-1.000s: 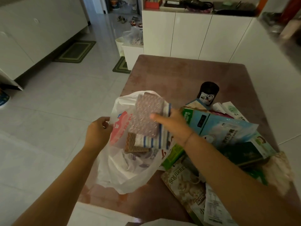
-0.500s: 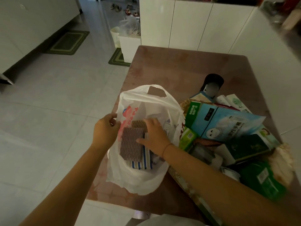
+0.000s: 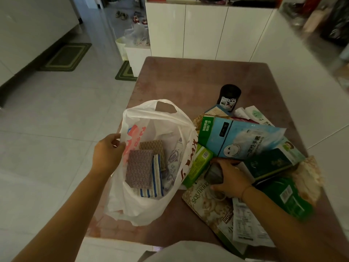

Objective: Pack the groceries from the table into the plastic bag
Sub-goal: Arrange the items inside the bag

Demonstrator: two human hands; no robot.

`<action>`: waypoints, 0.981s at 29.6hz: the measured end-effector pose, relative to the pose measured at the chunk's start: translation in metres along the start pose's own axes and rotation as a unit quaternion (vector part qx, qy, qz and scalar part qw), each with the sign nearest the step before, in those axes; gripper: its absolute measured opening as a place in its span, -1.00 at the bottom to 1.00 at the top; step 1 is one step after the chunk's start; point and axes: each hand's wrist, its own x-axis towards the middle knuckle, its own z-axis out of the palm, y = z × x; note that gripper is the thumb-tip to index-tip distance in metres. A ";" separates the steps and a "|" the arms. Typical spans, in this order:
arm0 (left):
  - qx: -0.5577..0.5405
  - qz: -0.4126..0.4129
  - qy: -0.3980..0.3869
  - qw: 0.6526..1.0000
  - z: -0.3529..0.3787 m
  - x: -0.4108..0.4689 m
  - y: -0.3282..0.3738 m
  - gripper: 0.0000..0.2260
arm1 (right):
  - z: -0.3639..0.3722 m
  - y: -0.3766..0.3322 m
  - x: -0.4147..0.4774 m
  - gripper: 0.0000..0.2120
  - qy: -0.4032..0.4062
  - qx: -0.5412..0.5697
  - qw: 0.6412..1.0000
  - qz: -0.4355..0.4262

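A white plastic bag (image 3: pixel 151 118) with red print stands open on the left part of the brown table (image 3: pixel 188 76). My left hand (image 3: pixel 106 154) pinches its left rim and holds it open. Inside lie the scouring-pad and striped-cloth pack (image 3: pixel 140 167) and other wrapped goods. My right hand (image 3: pixel 229 177) is over the grocery pile to the right, fingers closed around a small dark packet (image 3: pixel 213 172). Around it lie a light-blue glove pack (image 3: pixel 239 138), a green packet (image 3: pixel 198 163), a dark green box (image 3: pixel 270 163) and a "Squirrel" bag (image 3: pixel 205 201).
A black jar (image 3: pixel 229 96) with a panda label stands behind the pile. Another green bag (image 3: pixel 285 197) and a beige mesh item (image 3: pixel 307 176) lie at the right edge. White cabinets (image 3: pixel 204 31) stand beyond the table; tiled floor (image 3: pixel 56 120) with mats lies left.
My right hand lowered the pad-and-cloth pack into the bag, let it go, then moved right to the pile and closed on a dark packet. The left hand kept its hold on the rim.
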 end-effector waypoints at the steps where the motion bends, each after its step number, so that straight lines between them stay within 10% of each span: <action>1: -0.001 -0.001 0.000 1.000 0.000 -0.001 0.001 -0.67 | 0.000 0.000 0.001 -0.16 0.003 0.004 1.000 0.007; 14: -0.008 0.006 0.008 1.000 -0.002 -0.004 0.007 -0.69 | -0.097 -0.109 0.018 -0.48 0.050 0.408 0.912 -0.022; 20: -0.033 -0.010 0.002 0.999 -0.002 -0.005 0.006 -0.67 | -0.023 -0.174 0.080 -0.33 -0.069 0.349 0.934 0.030; 29: -0.033 -0.017 0.009 0.999 -0.003 -0.001 0.000 -0.70 | 0.014 -0.184 0.149 -0.25 0.077 0.241 0.967 -0.010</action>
